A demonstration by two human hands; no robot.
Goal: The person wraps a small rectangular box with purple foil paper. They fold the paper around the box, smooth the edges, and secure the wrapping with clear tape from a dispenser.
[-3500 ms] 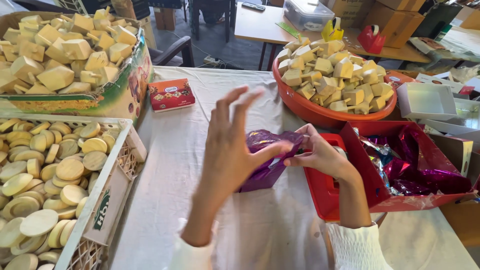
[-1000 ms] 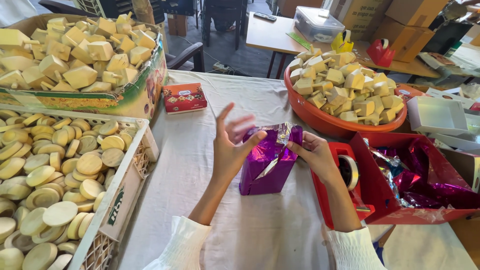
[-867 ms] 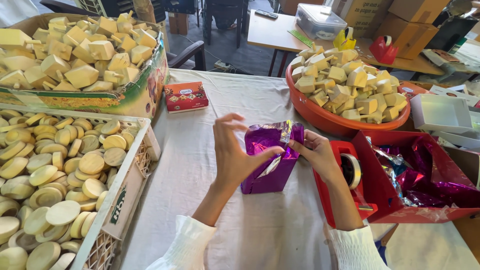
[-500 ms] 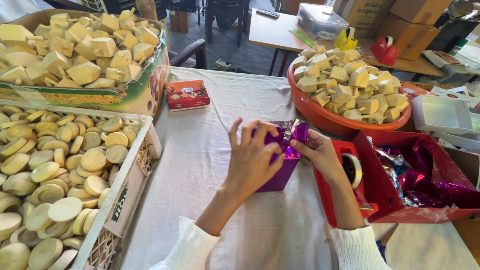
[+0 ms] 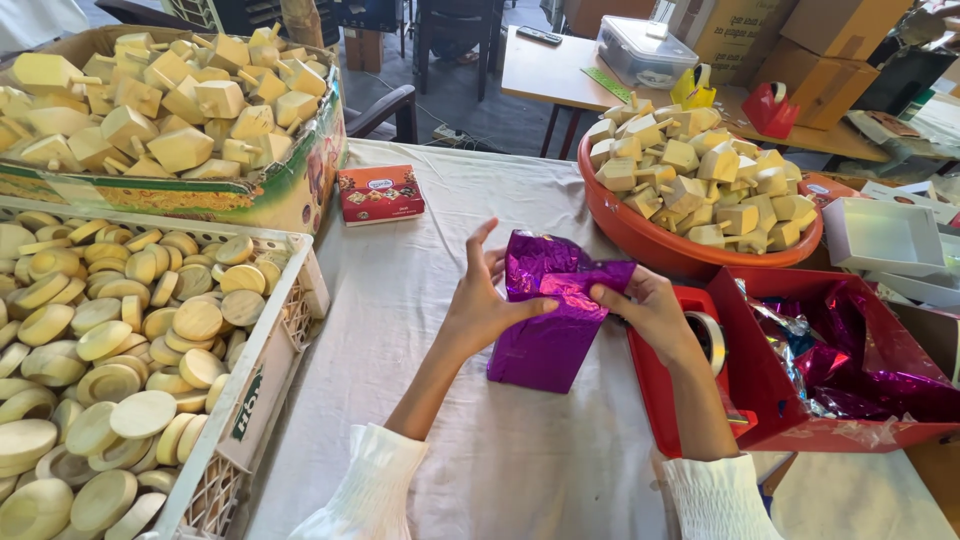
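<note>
Hands both on purple foil packet [image 5: 553, 325], standing on white tablecloth [image 5: 430, 240]. Left hand [image 5: 483, 305] pinches folded top flap from left side, thumb across; right hand [image 5: 650, 312] presses flap from right. Orange bowl [image 5: 650, 235] of wooden blocks just behind right hand, red tray [image 5: 800, 400] beside it.

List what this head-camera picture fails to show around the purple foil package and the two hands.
- Contents of the purple foil package: hidden by the foil itself.
- Right hand fingertips: tucked behind the folded foil.
- Tape roll: partly covered by the right wrist.
- Crate of round wooden discs: cut off by the left and bottom edges.
- Left hand palm: faces away.
</note>
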